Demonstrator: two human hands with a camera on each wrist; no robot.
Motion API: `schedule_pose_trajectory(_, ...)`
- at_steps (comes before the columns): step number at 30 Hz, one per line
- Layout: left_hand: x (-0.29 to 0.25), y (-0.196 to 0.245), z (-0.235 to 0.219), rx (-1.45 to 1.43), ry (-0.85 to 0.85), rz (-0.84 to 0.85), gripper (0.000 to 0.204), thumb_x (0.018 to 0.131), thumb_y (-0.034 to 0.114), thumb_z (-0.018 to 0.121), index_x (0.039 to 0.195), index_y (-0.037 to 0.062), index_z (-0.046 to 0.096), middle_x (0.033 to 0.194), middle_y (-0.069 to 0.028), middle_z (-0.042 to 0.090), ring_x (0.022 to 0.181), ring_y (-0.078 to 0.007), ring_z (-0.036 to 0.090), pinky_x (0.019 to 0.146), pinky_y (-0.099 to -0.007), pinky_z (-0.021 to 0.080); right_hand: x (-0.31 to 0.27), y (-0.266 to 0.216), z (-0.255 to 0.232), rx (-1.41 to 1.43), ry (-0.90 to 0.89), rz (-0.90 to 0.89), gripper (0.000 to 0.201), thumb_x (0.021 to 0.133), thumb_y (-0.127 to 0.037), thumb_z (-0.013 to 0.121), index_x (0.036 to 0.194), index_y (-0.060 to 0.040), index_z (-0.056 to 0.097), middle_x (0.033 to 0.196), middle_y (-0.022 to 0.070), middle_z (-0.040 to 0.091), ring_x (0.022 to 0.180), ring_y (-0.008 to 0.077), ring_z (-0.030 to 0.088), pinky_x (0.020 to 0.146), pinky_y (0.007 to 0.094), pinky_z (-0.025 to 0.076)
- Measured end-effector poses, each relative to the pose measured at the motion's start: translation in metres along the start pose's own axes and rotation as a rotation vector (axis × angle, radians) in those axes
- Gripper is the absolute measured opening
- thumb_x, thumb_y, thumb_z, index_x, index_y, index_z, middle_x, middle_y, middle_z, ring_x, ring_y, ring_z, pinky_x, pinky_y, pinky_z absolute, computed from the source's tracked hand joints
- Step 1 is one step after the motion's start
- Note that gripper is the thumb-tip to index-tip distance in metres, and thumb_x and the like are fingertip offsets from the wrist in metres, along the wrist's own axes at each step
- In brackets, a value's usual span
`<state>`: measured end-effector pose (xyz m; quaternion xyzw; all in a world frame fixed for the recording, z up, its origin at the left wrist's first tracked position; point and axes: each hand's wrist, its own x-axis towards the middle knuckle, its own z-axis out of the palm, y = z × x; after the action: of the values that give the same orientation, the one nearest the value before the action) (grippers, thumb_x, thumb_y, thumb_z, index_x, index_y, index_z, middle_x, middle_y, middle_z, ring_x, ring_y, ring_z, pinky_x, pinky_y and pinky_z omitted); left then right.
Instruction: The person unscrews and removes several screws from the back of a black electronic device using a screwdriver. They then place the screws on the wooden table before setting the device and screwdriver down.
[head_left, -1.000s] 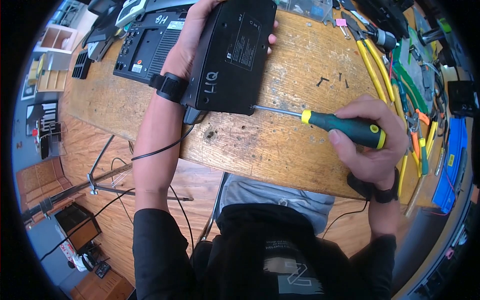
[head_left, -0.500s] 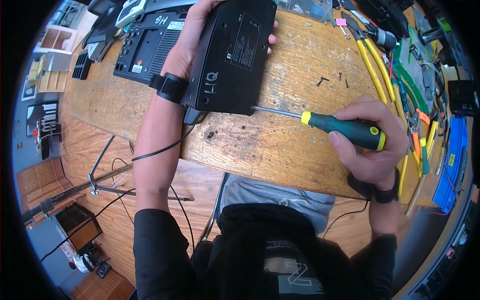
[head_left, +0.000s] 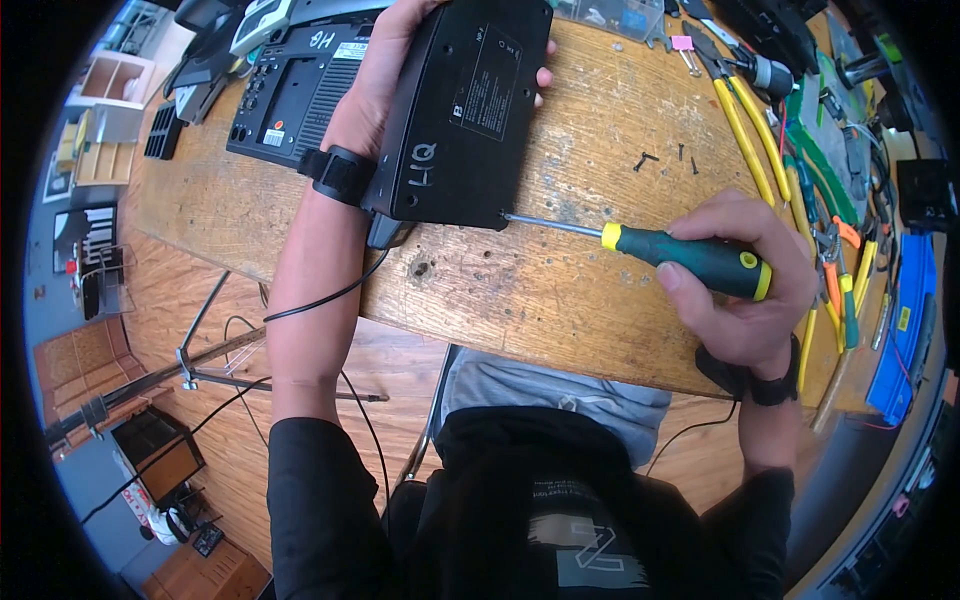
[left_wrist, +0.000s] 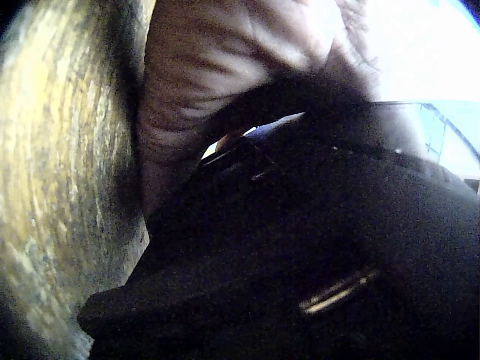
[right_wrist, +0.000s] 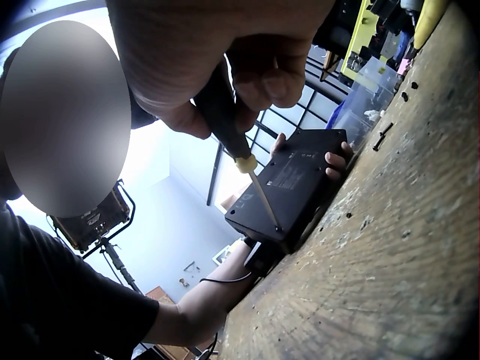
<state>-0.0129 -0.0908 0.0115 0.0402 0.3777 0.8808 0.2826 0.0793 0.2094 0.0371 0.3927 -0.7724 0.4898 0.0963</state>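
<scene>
My left hand grips a black box-shaped device tilted up over the table, its labelled face marked "HQ" turned toward me. The fingertips come round its far side. In the left wrist view, the palm lies close against the dark casing. My right hand holds a screwdriver by its dark green and yellow handle. The shaft runs leftward, and its tip meets a screw hole at the device's near right corner, also visible in the right wrist view on the black device.
Several dark screws lie on the worn wooden table. Another black device marked "HQ" sits at the back left. Yellow-handled pliers and other tools crowd the right side, near a blue strip. A thin cable crosses my left forearm.
</scene>
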Motion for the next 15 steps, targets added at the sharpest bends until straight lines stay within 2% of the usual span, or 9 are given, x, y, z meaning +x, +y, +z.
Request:
schedule_pose_trajectory(11, -0.0006, -0.0001, 0.0011, -0.014, 0.002, -0.002, 0.063, 0.1, 0.046, 0.054, 0.131, -0.0082, 0.058, 0.116, -0.023, 0.069, 0.095, -0.0346, 0.073, 0.086, -0.0467, 0.061, -0.0016, -0.0021, -0.0006, -0.055, 0.004, 0.081, 0.025, 0.079, -0.007, 0.086, 0.098, -0.0033, 0.071, 0.081, 0.0065, 0.074, 0.07, 0.0137, 0.072, 0.063, 0.0246, 0.054)
schedule_pose_trajectory(15, 0.0019, -0.001, 0.001, -0.006, 0.004, -0.008, 0.062, 0.1, 0.046, 0.054, 0.129, -0.0082, 0.06, 0.115, -0.0225, 0.07, 0.094, -0.034, 0.073, 0.086, -0.0462, 0.061, -0.0016, 0.0031, -0.004, -0.086, -0.006, 0.084, 0.032, 0.079, -0.005, 0.087, 0.106, -0.0046, 0.07, 0.094, 0.0073, 0.073, 0.075, 0.012, 0.069, 0.065, 0.0233, 0.052)
